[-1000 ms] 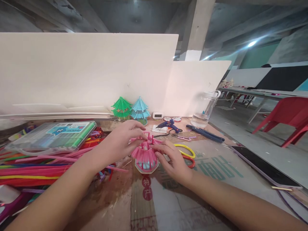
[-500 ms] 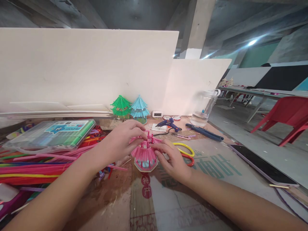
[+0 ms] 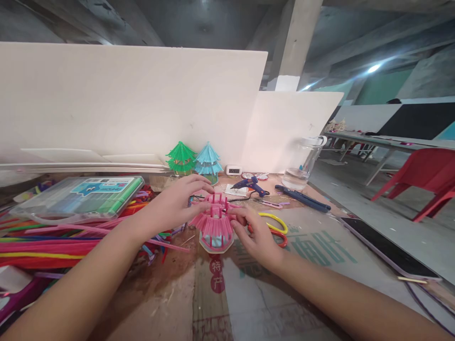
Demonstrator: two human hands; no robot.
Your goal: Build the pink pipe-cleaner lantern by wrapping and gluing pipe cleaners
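Note:
A pink pavilion-like model with a fringed skirt roof and upright pink posts stands on a pale octagonal base on the table. My left hand is at its upper left, thumb and fingertips around the top posts. On the right side, my right hand has its fingertips pinched at the roof edge beside the posts. Whatever small piece is between the right fingertips is too small to name. Yellow and red scissor handles lie just behind my right hand.
Green and blue models stand behind, near a glue gun, pliers and a clear jug. A marker case and coloured pipe cleaners lie left; a phone lies right.
My left hand has shifted slightly left and its thumb sits lower, showing more of the pink top. The view has moved slightly. My right hand stays at the roof edge.

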